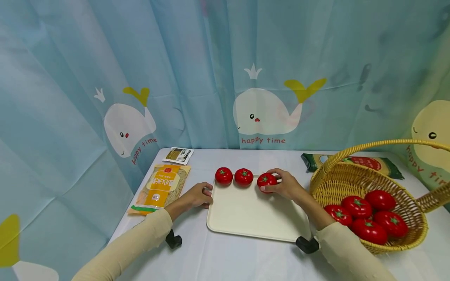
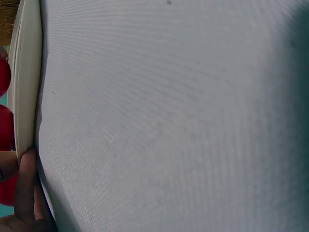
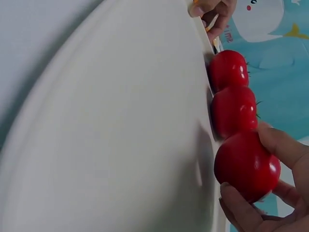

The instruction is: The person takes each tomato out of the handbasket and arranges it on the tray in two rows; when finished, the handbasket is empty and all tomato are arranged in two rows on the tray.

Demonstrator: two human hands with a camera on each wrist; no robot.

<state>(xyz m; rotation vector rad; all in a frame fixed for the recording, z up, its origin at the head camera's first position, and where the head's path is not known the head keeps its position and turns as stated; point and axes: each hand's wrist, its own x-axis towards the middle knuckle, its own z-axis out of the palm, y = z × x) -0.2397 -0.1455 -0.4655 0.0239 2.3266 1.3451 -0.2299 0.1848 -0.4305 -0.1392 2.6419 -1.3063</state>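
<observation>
My right hand (image 1: 286, 185) grips a red tomato (image 3: 247, 165) with a green stem, thumb on one side and fingers on the other, over the far side of a cream tray (image 1: 256, 212). To its left, two more tomatoes (image 1: 224, 176) (image 1: 243, 177) sit in a row along the tray's far edge. At the tray's left edge, my left hand (image 1: 200, 195) pinches the rim, the thumb above and fingers against the outer side, as the left wrist view shows. Part of that hand lies outside the left wrist view.
A yellow wicker basket (image 1: 318, 183) with a tall handle stands at the right, with several tomatoes (image 1: 369, 231) inside. Behind it lies a green packet (image 1: 390, 168). On the left are a yellow noodle bag (image 1: 163, 187) and a small sachet (image 1: 178, 155). A blue curtain (image 1: 207, 78) hangs behind the table.
</observation>
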